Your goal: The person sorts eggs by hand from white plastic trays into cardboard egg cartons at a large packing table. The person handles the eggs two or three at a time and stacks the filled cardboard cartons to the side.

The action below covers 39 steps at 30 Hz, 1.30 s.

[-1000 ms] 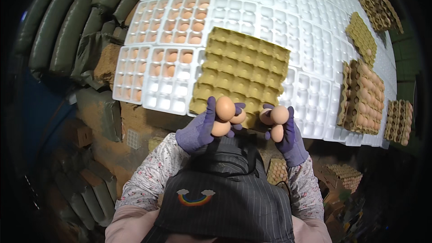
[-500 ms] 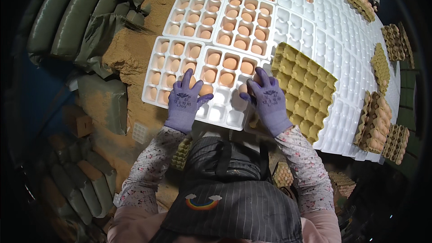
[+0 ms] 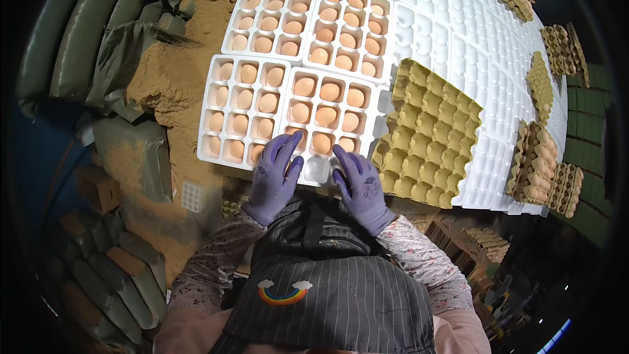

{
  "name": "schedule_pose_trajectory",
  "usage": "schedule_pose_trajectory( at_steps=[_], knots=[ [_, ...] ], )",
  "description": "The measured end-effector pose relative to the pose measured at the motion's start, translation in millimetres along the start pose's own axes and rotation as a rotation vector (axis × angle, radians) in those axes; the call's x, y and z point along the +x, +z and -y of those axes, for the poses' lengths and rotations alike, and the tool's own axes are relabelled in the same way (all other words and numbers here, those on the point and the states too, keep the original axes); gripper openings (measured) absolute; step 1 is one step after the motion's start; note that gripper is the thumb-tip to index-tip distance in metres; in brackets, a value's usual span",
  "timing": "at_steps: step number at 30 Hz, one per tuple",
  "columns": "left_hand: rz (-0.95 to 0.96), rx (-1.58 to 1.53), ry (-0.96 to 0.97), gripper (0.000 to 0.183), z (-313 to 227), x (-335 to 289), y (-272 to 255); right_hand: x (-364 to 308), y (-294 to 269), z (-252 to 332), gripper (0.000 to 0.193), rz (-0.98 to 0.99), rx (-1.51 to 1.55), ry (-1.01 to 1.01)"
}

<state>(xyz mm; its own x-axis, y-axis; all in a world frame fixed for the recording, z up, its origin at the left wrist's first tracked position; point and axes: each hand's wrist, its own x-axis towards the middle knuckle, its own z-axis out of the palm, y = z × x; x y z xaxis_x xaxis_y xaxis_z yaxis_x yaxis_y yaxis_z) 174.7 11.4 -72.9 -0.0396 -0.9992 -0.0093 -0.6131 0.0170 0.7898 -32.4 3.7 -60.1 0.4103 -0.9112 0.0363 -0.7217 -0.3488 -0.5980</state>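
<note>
White egg tray straight ahead, long axis running away from the body; left hand and right hand about equally near, fingers bent over its near corners, grasp or release cannot be told.

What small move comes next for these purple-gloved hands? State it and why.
Probably ease the purple-gloved left hand and purple-gloved right hand straight up: they cover much of both ends of the nearest row in the white, square-celled tray, beside oval brown eggs that sideways dragging could knock. Lifting should show whether those ends are filled; the white cell between is empty.
</note>
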Motion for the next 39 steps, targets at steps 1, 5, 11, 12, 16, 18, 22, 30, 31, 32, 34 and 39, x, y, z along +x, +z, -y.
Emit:
schedule_pose_trajectory(
  at_steps=[1, 5, 11, 12, 16, 18, 22, 30, 31, 32, 34, 39],
  knots=[
    [-0.014, 0.072, 0.031, 0.050, 2, -4, 7, -7, 11, 1, 0.059, -0.022, 0.051, 0.017],
    [0.074, 0.339, 0.229, 0.052, 14, -7, 28, -11, 9, -3, 0.063, 0.034, 0.137, -0.102],
    [-0.025, 0.109, 0.228, 0.054, -15, 5, 41, -50, -99, -64, 0.058, -0.453, -0.075, 0.198],
    [0.027, 0.087, 0.233, 0.054, -32, 13, 52, -61, -112, -93, 0.054, -0.600, -0.098, 0.349],
    [0.085, 0.239, 0.112, 0.077, -71, 37, 138, -140, -122, -223, 0.045, -0.273, -0.494, 0.539],
    [0.156, 0.119, 0.058, 0.081, -88, 43, 156, -157, -118, -257, 0.039, -0.272, -0.573, 0.058],
    [0.055, -0.427, -0.094, 0.068, -124, 27, 130, -118, -156, -179, 0.051, -0.451, 0.670, 0.573],
    [-1.062, -0.791, -0.206, 0.061, -49, 31, 96, -70, -191, -149, 0.058, -0.151, 0.675, 0.218],
    [-1.080, -0.747, -0.281, 0.061, -25, 40, 93, -73, -189, -151, 0.058, -0.127, 0.705, 0.248],
    [-1.064, -0.654, -0.380, 0.062, -19, 50, 96, -79, -188, -158, 0.058, -0.117, 0.726, 0.291],
    [-0.980, -0.416, -0.587, 0.064, -17, 73, 106, -95, -182, -177, 0.057, -0.161, 0.711, 0.303],
    [-0.886, -0.653, -0.279, 0.061, -75, 78, 155, -151, -195, -204, 0.056, -0.198, 0.621, 0.491]
  ],
)
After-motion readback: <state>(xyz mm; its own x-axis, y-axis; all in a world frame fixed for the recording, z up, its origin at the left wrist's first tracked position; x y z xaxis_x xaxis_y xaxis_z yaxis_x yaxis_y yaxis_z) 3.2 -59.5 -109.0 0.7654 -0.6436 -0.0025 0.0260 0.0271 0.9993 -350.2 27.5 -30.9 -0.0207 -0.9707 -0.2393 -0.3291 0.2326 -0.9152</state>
